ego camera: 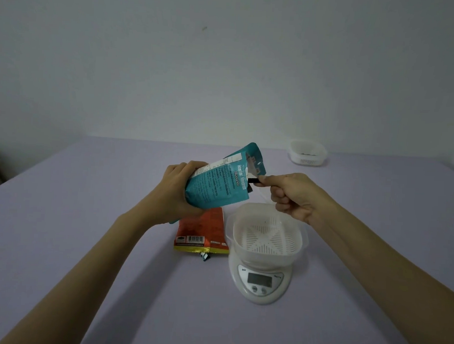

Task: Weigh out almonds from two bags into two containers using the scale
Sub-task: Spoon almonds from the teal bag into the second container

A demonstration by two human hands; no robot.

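Hands meet at the mouth of the teal bag (220,184), which the left hand (179,188) grips around its lower body, fingers wrapped behind and thumb in front. It is tipped so the opening leans toward the white strainer tub (243,240) sitting on the scale (261,282). That tilt looks meant to drop almonds straight into the tub, which appears empty so far. The right hand (292,198) is curled, thumb and forefinger pinching a small black piece (255,180) at the bag's opening. It may be a clip or a closure tab, but I cannot tell which. My guess is that the bag is being opened or steadied just ahead of the pour. The scale's display reads nothing I can make out. The orange bag (202,230) lies flat on the table (88,217) just left of the scale, within easy reach for its own turn. The second tub (307,159) waits well apart at the far right, with something small and dark inside it.
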